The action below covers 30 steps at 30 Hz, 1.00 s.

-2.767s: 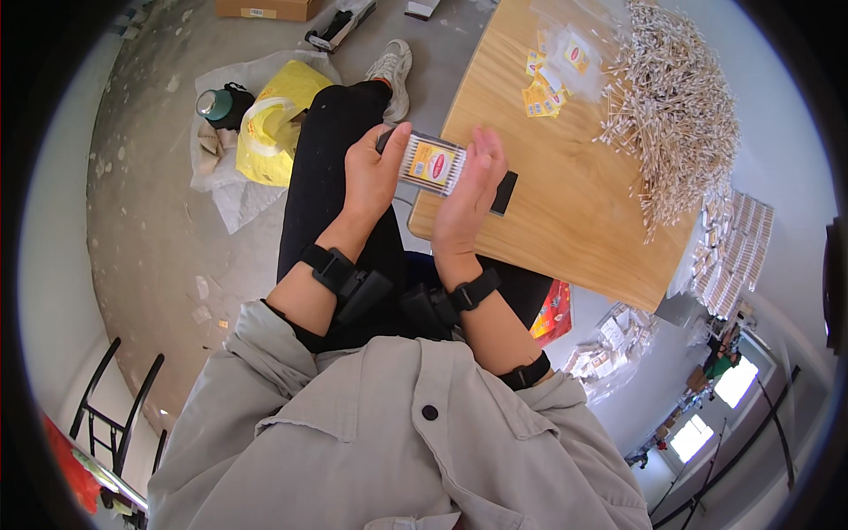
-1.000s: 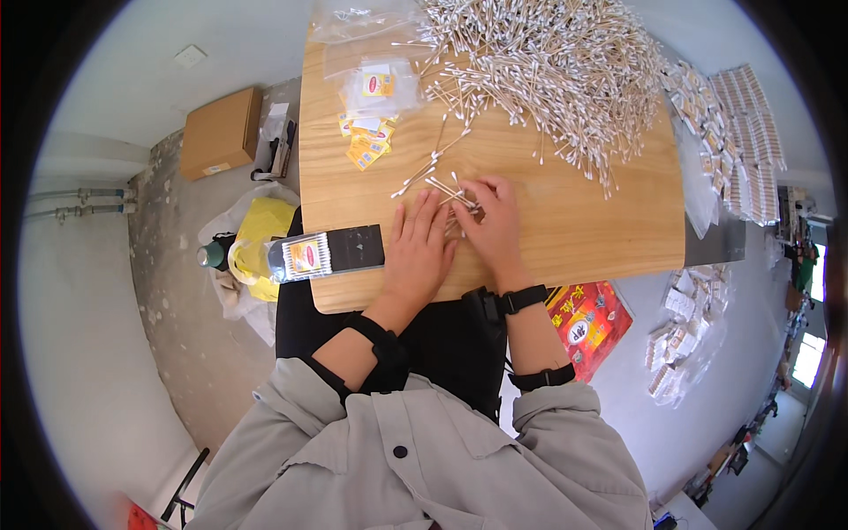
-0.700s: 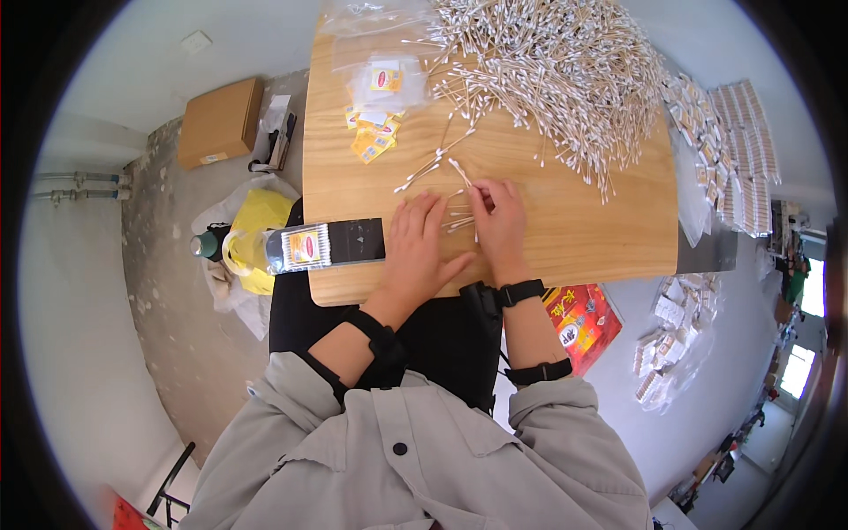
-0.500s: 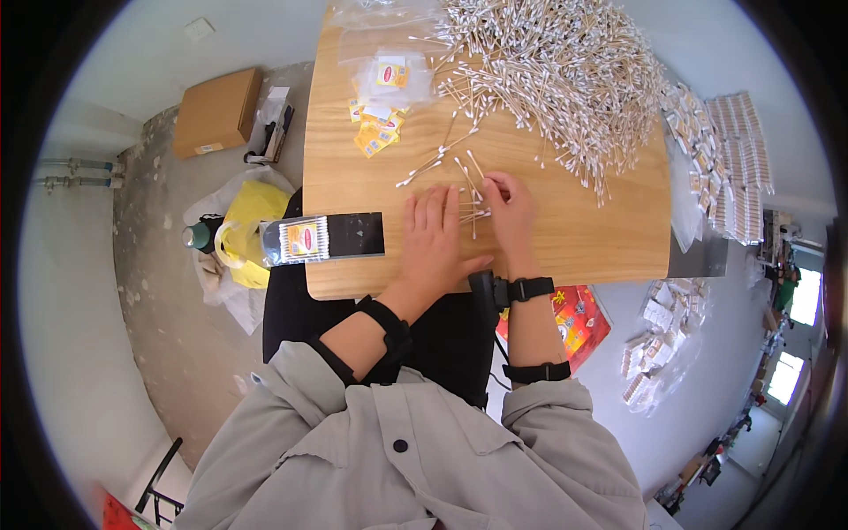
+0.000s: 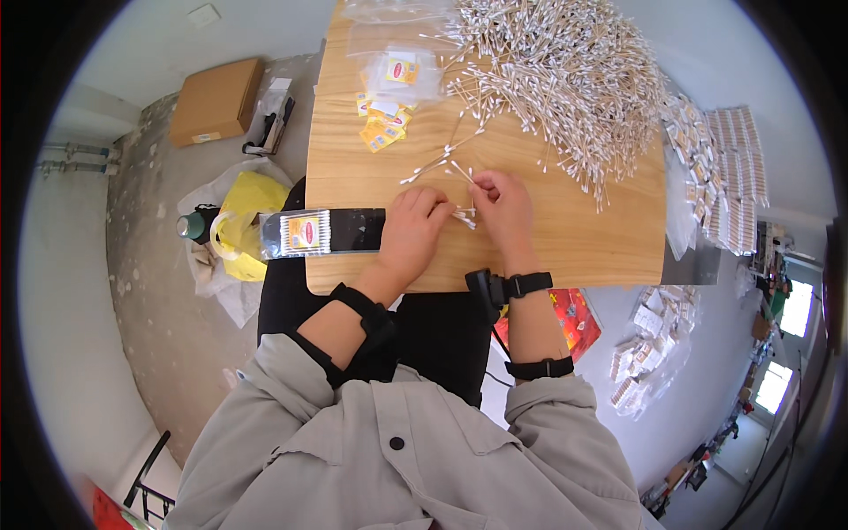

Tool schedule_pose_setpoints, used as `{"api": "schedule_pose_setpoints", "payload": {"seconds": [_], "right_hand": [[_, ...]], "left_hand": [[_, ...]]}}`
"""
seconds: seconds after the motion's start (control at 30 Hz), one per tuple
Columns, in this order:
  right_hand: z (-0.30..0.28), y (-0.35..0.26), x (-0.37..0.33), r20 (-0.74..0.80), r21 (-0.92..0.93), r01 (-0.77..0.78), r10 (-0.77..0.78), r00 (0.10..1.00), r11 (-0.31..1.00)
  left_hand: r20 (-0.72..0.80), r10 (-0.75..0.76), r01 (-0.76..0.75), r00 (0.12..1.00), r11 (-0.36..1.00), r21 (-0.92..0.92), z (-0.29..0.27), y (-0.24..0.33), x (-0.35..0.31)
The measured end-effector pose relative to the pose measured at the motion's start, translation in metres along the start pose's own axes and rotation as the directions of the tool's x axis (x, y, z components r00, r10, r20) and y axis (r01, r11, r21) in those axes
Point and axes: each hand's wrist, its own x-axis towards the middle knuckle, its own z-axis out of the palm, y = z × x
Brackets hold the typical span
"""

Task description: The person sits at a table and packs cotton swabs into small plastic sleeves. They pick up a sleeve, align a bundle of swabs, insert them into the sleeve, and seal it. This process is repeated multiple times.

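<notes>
On the wooden table, my left hand [image 5: 412,231] is closed around a small bunch of cotton swabs [image 5: 465,215], whose white tips stick out to the right from between thumb and fingers. Close beside it, my right hand [image 5: 505,208] has thumb and forefinger pinched at the end of a single cotton swab [image 5: 461,171]. A few more loose swabs [image 5: 427,170] lie just beyond both hands. Left of my left hand, a clear pack of swabs [image 5: 305,232] with a yellow-and-white card rests on a black strip [image 5: 358,230] at the table's left edge.
A large heap of cotton swabs [image 5: 565,79] covers the far right of the table [image 5: 583,247]. Clear bags [image 5: 424,75] and yellow cards [image 5: 382,132] lie far left. Bundled packs [image 5: 733,159] stand beyond the right edge. A cardboard box [image 5: 216,102] and yellow bag [image 5: 252,203] are on the floor.
My left hand has gone from lying flat with fingers stretched to closed around the small bunch. My right hand stays near the same spot, pinching at a swab.
</notes>
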Motion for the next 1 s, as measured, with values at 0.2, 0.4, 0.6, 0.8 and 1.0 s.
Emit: {"api": "schedule_pose_setpoints", "payload": {"seconds": [0.2,0.4,0.6,0.8,1.0], "right_hand": [[0.010,-0.002,-0.006,0.148,0.157,0.228,-0.251,0.957,0.961],[0.013,-0.029,0.023,0.155,0.173,0.147,-0.174,0.972,0.974],[-0.003,-0.015,0.020,0.406,-0.011,0.140,-0.124,0.906,0.990],[0.010,-0.016,0.053,-0.034,0.150,0.076,-0.072,0.997,0.986],[0.027,-0.030,0.058,-0.096,-0.124,0.033,-0.045,0.994,0.992]], "left_hand": [[0.081,-0.021,0.004,0.996,0.979,0.202,-0.013,0.031,-0.025],[0.154,-0.091,0.044,0.984,0.957,0.286,-0.013,0.034,-0.022],[0.128,-0.104,0.072,0.986,0.969,0.237,-0.010,0.033,-0.026],[0.118,-0.101,0.073,0.988,0.972,0.222,-0.012,0.034,-0.021],[0.138,-0.101,0.066,0.985,0.969,0.240,-0.008,0.031,-0.023]]}}
